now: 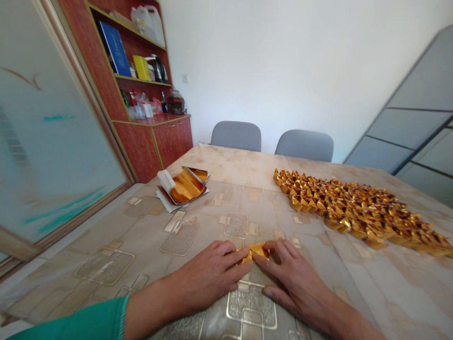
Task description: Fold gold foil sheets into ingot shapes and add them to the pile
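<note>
A small strip of folded gold foil paper [252, 252] lies on the table in front of me. My left hand [215, 269] presses its left end with the fingers held together. On the right end rest the bent fingers of my right hand [288, 269], with the thumb apart on the tablecloth. The fingers cover both ends of the paper. To the far left sits a loose stack of gold foil sheets [187, 185] with white backs, curled over. At the right stand many folded gold paper ingots [347, 203] in close rows.
A patterned plastic tablecloth [212, 222] covers the table. Two grey chairs [236, 135] stand at its far side by the white wall. A red-brown shelf cabinet [173, 141] with bottles and a kettle is at the back left, beside a frosted glass door [53, 127].
</note>
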The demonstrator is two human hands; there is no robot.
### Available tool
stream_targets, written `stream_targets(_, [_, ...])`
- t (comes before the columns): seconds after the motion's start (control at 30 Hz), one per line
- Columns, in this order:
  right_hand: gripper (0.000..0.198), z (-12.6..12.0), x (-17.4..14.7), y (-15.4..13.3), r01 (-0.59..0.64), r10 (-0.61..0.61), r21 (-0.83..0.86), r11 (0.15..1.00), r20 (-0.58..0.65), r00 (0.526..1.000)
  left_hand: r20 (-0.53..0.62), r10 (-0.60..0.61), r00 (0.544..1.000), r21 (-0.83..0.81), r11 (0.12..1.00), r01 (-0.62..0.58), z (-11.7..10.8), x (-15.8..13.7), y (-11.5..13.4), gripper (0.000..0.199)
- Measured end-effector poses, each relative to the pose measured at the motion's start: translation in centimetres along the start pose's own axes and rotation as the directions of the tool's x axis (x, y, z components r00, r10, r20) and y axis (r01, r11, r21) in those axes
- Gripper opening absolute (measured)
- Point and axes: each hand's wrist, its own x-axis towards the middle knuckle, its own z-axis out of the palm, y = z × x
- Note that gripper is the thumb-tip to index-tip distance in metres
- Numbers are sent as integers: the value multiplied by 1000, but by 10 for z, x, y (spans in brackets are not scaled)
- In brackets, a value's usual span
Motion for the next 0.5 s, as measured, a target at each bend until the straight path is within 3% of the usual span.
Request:
stream_targets(0.23, [52, -2, -4, 4, 36, -36, -18, 999, 12, 999, 44, -45, 998, -77, 996, 49, -7, -4, 3, 50])
stream_targets(0.5, [50, -7, -7, 2, 15, -15, -14, 1000, 20, 1000, 83, -114, 990, -162, 979, 126, -14, -19, 7, 48])
